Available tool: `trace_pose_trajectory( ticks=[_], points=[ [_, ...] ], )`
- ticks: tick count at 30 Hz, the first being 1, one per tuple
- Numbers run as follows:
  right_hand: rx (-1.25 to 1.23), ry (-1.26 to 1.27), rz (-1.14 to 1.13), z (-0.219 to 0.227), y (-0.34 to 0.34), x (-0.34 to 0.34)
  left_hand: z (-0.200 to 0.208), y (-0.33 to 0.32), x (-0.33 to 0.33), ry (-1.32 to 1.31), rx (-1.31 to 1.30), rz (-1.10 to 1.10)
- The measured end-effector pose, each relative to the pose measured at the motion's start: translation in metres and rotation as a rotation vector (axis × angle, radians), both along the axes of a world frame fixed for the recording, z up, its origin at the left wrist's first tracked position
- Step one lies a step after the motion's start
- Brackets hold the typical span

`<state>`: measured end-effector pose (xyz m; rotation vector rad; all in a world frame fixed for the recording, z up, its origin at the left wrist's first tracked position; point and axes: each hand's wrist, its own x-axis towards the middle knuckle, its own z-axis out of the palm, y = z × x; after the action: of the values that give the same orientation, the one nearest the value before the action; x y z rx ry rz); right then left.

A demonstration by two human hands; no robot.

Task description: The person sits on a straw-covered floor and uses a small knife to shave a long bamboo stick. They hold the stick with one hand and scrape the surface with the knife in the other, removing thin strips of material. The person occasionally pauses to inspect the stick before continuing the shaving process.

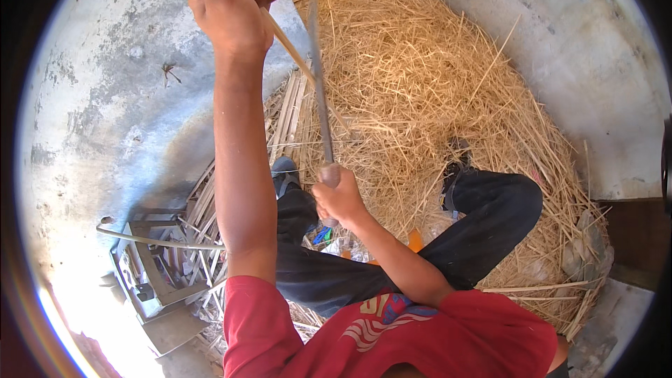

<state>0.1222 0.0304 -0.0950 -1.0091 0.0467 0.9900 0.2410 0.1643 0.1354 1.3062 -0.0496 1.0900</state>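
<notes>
Knife (323, 115) gripped by right hand (341, 199). Pale strip (288, 43), crossing knife, clutched by left hand (238, 7). Red shirt (476, 336), below knife, printed with lettering (381, 304).

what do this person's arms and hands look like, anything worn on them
The left hand and right hand are ungloved. Both forearms are bare, with no watch or bracelet showing. The sleeves are short and plain red.

Dull grey on long metal blade (323, 112), brown on rounded handle (330, 174); pale tan along thin stiff strip (288, 43); golden yellow across loose straw-like heap (413, 63); mottled grey-white on plaster wall (126, 63); wavy whitish stripes on red cloth shirt (462, 339).
</notes>
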Motion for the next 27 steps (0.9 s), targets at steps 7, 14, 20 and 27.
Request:
trace_pose_trajectory(
  ticks=[7, 14, 20, 27],
  points=[
    [-0.418, -0.772, -0.130, -0.174, 0.019, -0.043, -0.003, 0.014, -0.005, 0.013, -0.015, 0.084],
    [-0.884, -0.402, 0.214, -0.295, -0.080, -0.034, -0.005, 0.036, -0.014, 0.004, -0.017, 0.297],
    [-0.645, -0.453, 0.135, -0.171, -0.054, -0.016, -0.001, 0.051, -0.018, 0.075, -0.039, 0.098],
    [-0.081, 0.003, 0.060, -0.056, -0.042, -0.009, -0.045, 0.080, -0.041, 0.219, -0.120, -0.031]
  ],
)
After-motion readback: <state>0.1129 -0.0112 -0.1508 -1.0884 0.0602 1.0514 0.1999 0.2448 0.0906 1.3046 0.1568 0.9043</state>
